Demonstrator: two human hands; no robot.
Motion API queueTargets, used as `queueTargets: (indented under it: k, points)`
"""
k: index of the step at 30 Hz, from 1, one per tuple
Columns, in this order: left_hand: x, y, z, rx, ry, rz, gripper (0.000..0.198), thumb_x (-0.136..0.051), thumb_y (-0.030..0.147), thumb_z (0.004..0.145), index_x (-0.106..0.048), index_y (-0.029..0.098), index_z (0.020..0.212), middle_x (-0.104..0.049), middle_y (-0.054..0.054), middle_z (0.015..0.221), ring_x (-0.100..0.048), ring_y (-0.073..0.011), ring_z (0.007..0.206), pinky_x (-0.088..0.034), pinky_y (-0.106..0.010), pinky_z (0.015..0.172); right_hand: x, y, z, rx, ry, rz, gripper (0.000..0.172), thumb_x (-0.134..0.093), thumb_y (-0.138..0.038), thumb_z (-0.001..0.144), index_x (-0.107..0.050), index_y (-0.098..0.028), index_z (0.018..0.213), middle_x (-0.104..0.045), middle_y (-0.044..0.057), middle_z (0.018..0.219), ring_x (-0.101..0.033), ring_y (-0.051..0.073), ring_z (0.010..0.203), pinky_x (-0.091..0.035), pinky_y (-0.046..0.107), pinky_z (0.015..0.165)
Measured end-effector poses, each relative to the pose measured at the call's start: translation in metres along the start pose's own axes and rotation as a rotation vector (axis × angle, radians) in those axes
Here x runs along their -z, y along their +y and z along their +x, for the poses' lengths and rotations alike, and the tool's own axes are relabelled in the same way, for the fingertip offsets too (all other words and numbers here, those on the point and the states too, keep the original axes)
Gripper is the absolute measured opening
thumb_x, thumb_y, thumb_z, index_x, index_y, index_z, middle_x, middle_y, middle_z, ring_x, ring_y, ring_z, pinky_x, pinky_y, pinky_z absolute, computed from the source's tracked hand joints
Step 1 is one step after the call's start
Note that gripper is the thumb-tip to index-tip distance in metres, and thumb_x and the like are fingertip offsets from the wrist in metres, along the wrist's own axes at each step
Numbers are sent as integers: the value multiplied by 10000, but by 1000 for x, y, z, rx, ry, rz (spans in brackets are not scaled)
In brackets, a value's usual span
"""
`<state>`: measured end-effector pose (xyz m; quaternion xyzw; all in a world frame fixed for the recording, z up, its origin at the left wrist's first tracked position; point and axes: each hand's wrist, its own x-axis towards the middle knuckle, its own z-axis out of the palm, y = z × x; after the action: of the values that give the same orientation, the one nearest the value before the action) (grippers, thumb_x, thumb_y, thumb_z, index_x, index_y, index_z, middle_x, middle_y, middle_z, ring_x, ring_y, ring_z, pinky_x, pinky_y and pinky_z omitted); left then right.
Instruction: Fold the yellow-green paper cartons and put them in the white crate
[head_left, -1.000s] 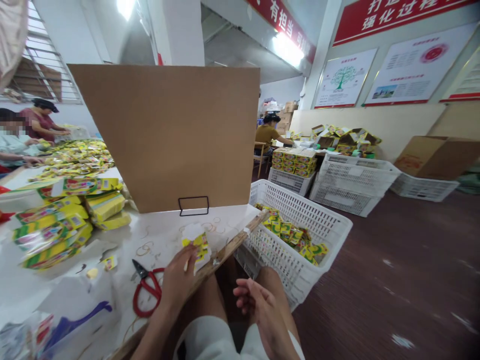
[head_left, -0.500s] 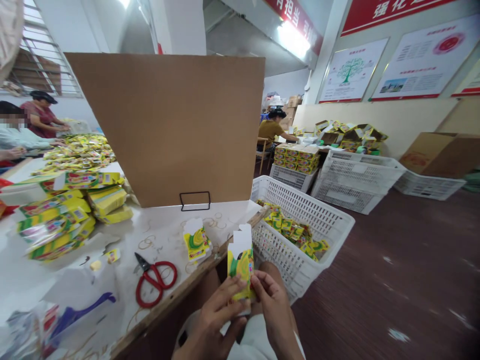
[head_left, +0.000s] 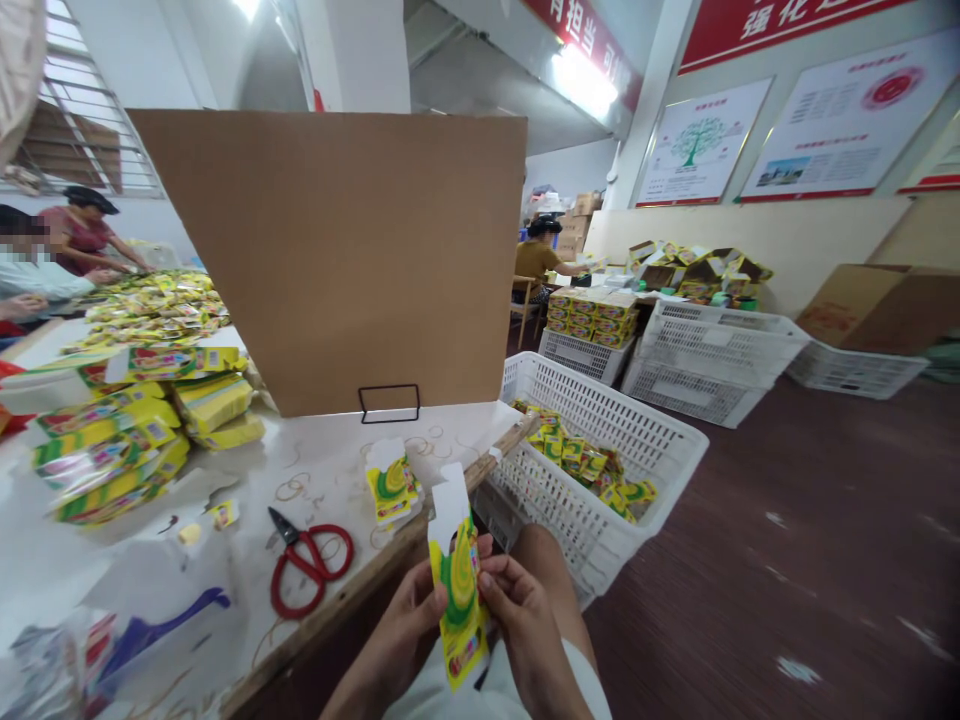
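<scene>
Above my lap I hold a small yellow and green carton (head_left: 459,590), tilted, with a white flap standing up at its far end. My left hand (head_left: 409,625) grips its left side, thumb on the printed face and fingers behind. At the right edge, my right hand (head_left: 521,610) pinches the carton between thumb and fingers. A little stack of similar cartons (head_left: 392,485) lies on the table (head_left: 315,455) beyond my hands. To the left of them are red-handled scissors (head_left: 307,560) with dark blades pointing away.
A white plastic crate (head_left: 630,440) holding yellow cartons stands right of the table edge. A large cardboard sheet (head_left: 337,260) stands upright in a black wire holder (head_left: 390,403). Yellow bundles (head_left: 112,450) pile up at left. Co-workers (head_left: 82,230) sit beyond; rubber bands lie scattered.
The carton has turned and tilted, its printed face now more visible. My left hand has shifted from across its lower front to its left side. My right hand stays at the right edge.
</scene>
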<state>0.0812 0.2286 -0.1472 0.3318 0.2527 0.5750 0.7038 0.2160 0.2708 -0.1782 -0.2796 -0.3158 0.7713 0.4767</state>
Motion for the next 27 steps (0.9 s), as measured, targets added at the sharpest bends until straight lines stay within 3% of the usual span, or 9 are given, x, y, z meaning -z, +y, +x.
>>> queueTargets:
  k: [7,14,21,24,27]
  points:
    - [4,2,-4,-5,-25,81,730,-778,485,617,-575,221,1267,-501,-156,1367,-429,-362,1270,-332,-467,1058,-5,-1,-3,-7,20,-16,317,-844,-353,591,-653,-137,721,-672,19,632,-587,112,567,-437,205,557]
    - [2,2,-3,-16,58,139,664,-804,476,587,-655,170,1157,-610,-177,1226,-538,-351,1148,-421,-437,971,-2,-5,-1,36,9,-126,303,-818,-380,623,-646,-149,716,-672,22,645,-594,128,592,-437,224,581]
    - [10,-8,5,-73,282,201,427,-746,442,691,-688,145,993,-722,-113,922,-660,-250,893,-508,-349,817,-9,-10,-6,132,-30,-457,325,-732,-434,712,-679,-130,814,-692,68,775,-600,176,710,-470,271,666]
    - [11,-14,9,-87,367,323,393,-703,476,723,-671,125,896,-721,-91,846,-667,-248,851,-526,-338,772,-10,-5,-10,174,41,-548,296,-698,-423,746,-633,-135,732,-639,40,685,-555,159,639,-453,252,595]
    - [8,-15,11,-173,437,491,457,-707,442,725,-586,136,1042,-705,-100,958,-658,-254,914,-523,-346,811,-7,-3,-9,246,127,-597,290,-667,-413,772,-586,-151,680,-584,16,639,-516,148,611,-432,239,567]
